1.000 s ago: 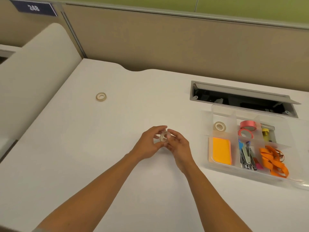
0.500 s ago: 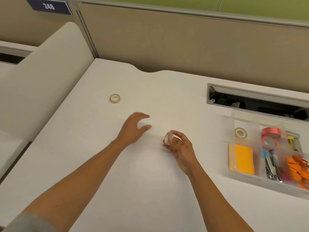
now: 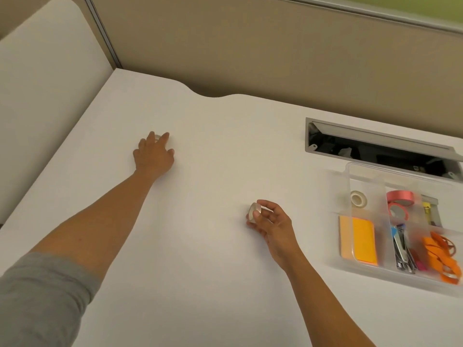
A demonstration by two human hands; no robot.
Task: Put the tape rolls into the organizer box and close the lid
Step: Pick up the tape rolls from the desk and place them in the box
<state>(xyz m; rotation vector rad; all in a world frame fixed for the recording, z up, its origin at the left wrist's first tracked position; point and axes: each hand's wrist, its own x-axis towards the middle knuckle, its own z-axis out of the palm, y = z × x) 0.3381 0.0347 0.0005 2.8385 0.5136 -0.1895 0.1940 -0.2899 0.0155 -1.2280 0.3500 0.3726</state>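
Done so far: one pale tape roll (image 3: 358,198) and two pink tape rolls (image 3: 398,202) already sit in the top slots of the organizer box (image 3: 355,267), which is at about 3 o'clock on the white desk (image 3: 200,259).
Left to do: I think two rolls must go in, and then the lid must be shut. The box looks open. I cannot pick out the clear lid for sure.
Right hand (image 3: 271,222): it is near the middle of the desk, a bit toward 4 o'clock. The thumb and fingers are curled around a small clear tape roll (image 3: 254,211), held up off the desk on its edge. The arm is bent and comes in from 5 o'clock.
Left hand (image 3: 154,156): the arm is stretched far out toward 10 o'clock. The palm faces down and the fingers are a little apart.
Last roll (image 3: 157,138): only a small bit peeks out between the left fingertips. I cannot tell if the fingers hold it or just touch it.
Other stuff in the box: orange sticky notes (image 3: 358,242), a stapler (image 3: 402,249) and orange bands (image 3: 442,256).
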